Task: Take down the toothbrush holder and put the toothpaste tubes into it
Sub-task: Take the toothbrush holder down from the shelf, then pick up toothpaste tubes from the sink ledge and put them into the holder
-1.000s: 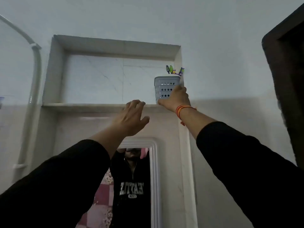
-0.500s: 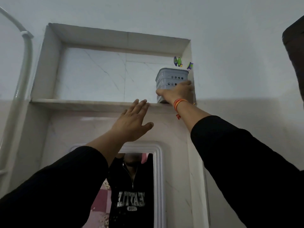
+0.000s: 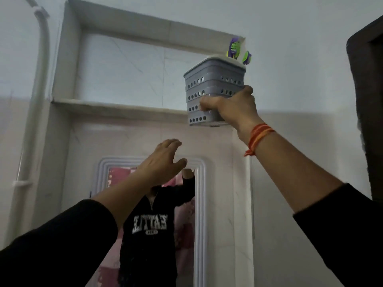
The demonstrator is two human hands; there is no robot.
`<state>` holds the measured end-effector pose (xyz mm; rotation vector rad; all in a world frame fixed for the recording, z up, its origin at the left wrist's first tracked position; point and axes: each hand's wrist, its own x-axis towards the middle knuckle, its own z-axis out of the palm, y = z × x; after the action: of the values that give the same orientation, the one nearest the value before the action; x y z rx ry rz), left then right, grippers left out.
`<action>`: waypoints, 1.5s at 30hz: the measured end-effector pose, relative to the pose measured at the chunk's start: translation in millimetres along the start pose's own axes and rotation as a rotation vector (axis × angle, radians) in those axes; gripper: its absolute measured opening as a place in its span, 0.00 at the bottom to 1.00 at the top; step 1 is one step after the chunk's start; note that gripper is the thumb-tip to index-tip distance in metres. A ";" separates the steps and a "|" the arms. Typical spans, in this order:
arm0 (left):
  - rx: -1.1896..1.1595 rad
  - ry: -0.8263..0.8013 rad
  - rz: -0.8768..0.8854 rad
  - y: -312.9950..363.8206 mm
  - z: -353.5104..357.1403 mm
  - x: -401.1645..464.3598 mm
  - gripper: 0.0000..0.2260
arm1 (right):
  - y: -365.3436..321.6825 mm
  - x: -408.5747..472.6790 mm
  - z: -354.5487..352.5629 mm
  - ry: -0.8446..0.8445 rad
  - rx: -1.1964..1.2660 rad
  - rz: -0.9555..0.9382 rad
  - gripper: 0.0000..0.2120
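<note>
The grey perforated toothbrush holder is in the air in front of the wall niche, tilted slightly. My right hand grips its lower right side, fingers wrapped around the wall. Green and purple toothbrush heads stick out of its top. My left hand is raised below and left of the holder, fingers spread, holding nothing and not touching it. No toothpaste tubes are in sight.
A recessed marble niche with a ledge sits high on the wall. Below it hangs a white-framed mirror reflecting a person in a black sweatshirt. A white pipe runs down the left wall. A dark door frame stands at the right.
My right hand has lifted the holder off the niche ledge and brought it forward and down toward me. My left hand has dropped lower, staying open.
</note>
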<state>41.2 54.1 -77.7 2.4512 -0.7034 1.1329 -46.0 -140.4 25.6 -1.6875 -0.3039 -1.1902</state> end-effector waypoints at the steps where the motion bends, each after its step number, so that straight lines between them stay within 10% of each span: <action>1: -0.032 -0.024 -0.018 -4.0 8.2 -15.8 0.30 | 8.2 -14.7 0.8 -0.008 0.016 0.009 0.53; 21: -0.326 -0.665 -0.434 -83.5 220.9 -379.2 0.20 | 283.1 -459.0 46.3 -0.159 -0.228 0.472 0.59; 45: -0.095 -1.200 -0.461 -113.2 399.8 -423.5 0.08 | 402.1 -637.3 18.1 -0.291 -0.172 0.803 0.60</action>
<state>111.4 69.0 -666.7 2.7985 -0.3729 -0.6200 -73.2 -107.2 -726.9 -1.8618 0.2996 -0.3825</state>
